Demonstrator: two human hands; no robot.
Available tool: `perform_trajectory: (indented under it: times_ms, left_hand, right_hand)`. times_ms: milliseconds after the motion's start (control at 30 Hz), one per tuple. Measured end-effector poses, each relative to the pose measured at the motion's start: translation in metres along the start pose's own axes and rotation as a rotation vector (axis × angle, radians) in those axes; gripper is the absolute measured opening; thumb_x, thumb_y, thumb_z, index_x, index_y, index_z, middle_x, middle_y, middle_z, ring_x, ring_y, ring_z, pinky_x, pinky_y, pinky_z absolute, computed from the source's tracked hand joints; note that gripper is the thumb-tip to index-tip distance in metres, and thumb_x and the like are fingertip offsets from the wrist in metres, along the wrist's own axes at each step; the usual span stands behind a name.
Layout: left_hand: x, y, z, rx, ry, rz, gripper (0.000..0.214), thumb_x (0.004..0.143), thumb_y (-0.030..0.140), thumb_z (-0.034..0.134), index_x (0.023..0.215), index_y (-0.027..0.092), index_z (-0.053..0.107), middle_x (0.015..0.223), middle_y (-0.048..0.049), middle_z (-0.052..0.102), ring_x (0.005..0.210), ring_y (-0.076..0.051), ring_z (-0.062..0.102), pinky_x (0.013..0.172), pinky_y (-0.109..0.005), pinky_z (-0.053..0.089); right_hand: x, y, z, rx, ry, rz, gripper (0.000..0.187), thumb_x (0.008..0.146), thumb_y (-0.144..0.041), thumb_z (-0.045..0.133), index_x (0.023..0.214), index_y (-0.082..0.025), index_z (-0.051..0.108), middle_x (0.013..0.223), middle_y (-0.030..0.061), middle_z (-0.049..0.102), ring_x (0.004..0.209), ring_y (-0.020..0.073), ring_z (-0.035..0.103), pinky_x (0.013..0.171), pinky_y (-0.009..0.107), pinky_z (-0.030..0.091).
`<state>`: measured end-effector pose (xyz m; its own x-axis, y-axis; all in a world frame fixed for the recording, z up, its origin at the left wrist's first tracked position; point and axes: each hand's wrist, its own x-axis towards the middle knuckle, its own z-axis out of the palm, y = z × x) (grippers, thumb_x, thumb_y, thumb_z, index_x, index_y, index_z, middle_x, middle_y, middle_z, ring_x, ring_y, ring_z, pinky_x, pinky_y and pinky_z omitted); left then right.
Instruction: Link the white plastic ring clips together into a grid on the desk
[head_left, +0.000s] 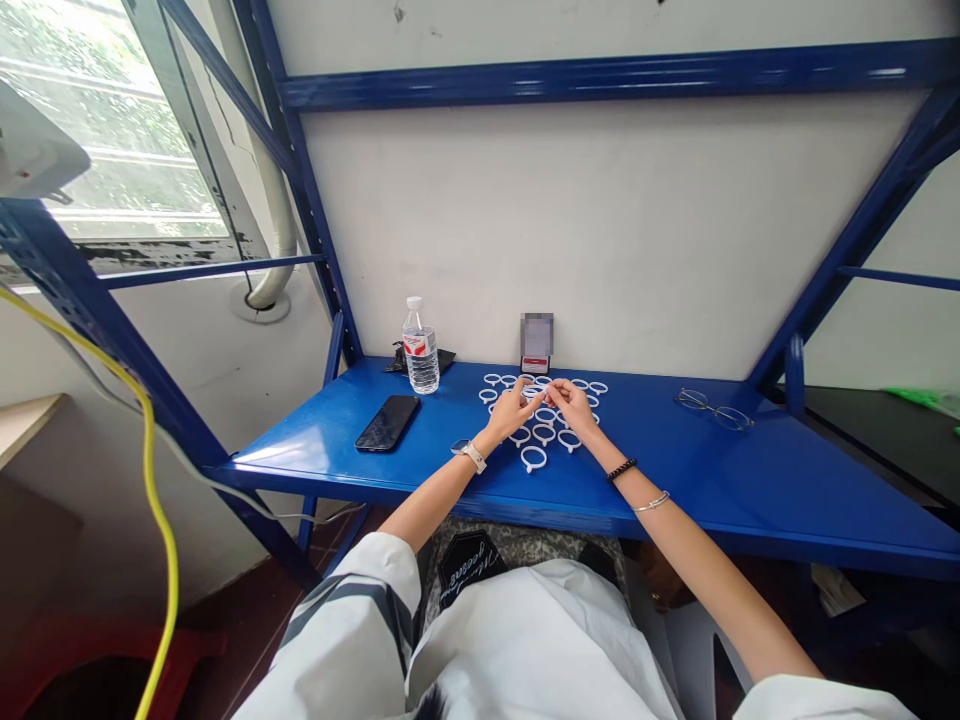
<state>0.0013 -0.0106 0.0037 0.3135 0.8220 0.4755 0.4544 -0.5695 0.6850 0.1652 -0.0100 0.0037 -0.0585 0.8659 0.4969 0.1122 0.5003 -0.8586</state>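
Both hands (541,403) pinch a white ring (534,392); capped water bottle (420,347) nearby.

What we wear

Our sleeves (352,610) are white with grey stripes; a pale watch (472,455) bands our left wrist, a black bead bracelet (622,468) and a thin silver bangle (651,503) our right.

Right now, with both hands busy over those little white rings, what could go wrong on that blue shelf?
The left hand and right hand pinch one ring together, so it might slip and scatter the other rings. An elbow could also nudge the phone or tip the water bottle.
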Motion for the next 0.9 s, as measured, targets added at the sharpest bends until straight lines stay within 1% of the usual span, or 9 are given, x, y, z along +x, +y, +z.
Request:
perform_trajectory:
  times_ms: [233,500,733,900]
  left_hand:
    - [-0.0001,0.0016,-0.0013,0.02,0.013,-0.017,0.059,0.089,0.063,0.036,0.118,0.014,0.05,0.048,0.0052,0.048,0.042,-0.012,0.044,0.045,-0.022,0.025]
    - [-0.0007,0.0025,-0.0021,0.012,0.022,-0.034,0.059,0.09,0.064,0.034,0.116,0.014,0.051,0.049,0.0039,0.05,0.044,-0.014,0.049,0.047,-0.023,0.028]
    - [-0.0005,0.0023,-0.0017,0.006,0.031,-0.041,0.057,0.091,0.063,0.033,0.115,0.015,0.05,0.05,0.0037,0.05,0.044,-0.013,0.048,0.047,-0.022,0.028]
    - [-0.0003,0.0023,-0.0014,0.001,0.037,-0.04,0.056,0.091,0.062,0.033,0.116,0.014,0.049,0.05,0.0038,0.05,0.043,-0.013,0.048,0.046,-0.022,0.028]
  right_hand:
    - [-0.0002,-0.0011,-0.0001,0.012,0.008,0.004,0.045,0.074,-0.064,0.063,0.084,-0.021,0.058,0.071,0.0031,0.061,0.069,0.0198,0.06,0.07,0.035,0.052]
    - [-0.0019,-0.0046,0.0,-0.001,0.013,-0.006,0.043,0.076,-0.062,0.063,0.085,-0.02,0.059,0.072,0.0036,0.062,0.07,0.0194,0.061,0.069,0.034,0.053]
    - [-0.0014,-0.0058,0.0004,0.038,0.017,0.009,0.043,0.072,-0.06,0.068,0.086,-0.02,0.061,0.074,0.0041,0.064,0.07,0.0195,0.062,0.067,0.034,0.055]
    - [-0.0016,-0.0064,0.0003,0.031,0.009,0.017,0.041,0.074,-0.059,0.067,0.088,-0.021,0.061,0.073,0.0037,0.064,0.07,0.02,0.062,0.068,0.034,0.054]
